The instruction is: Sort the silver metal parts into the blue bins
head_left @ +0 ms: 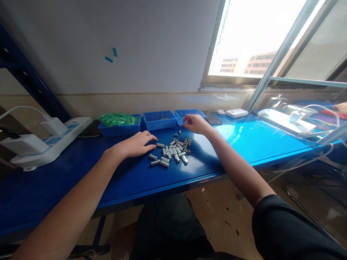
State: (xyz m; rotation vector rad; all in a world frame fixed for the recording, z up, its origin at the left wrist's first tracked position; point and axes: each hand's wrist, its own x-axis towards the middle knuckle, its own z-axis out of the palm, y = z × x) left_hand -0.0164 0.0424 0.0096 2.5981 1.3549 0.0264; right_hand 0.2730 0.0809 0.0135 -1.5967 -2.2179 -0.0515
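Observation:
A heap of several small silver metal cylinders (173,151) lies on the blue table (244,141). My left hand (137,143) rests palm down on the table just left of the heap, fingers curled, fingertips close to one cylinder. My right hand (195,123) hovers beyond the heap, at the front edge of the right blue bin (187,113), fingers bent; whether it pinches a piece is hidden. The middle blue bin (159,120) stands beside it. The left blue bin (119,127) holds green packets (118,118).
A white power strip (51,142) with plugged adapters lies at the left. A dark phone (213,117) and a white box (236,113) sit behind the right bin. Cables and a white device (284,121) are at the right by the window frame. Another person's hand (341,107) shows far right.

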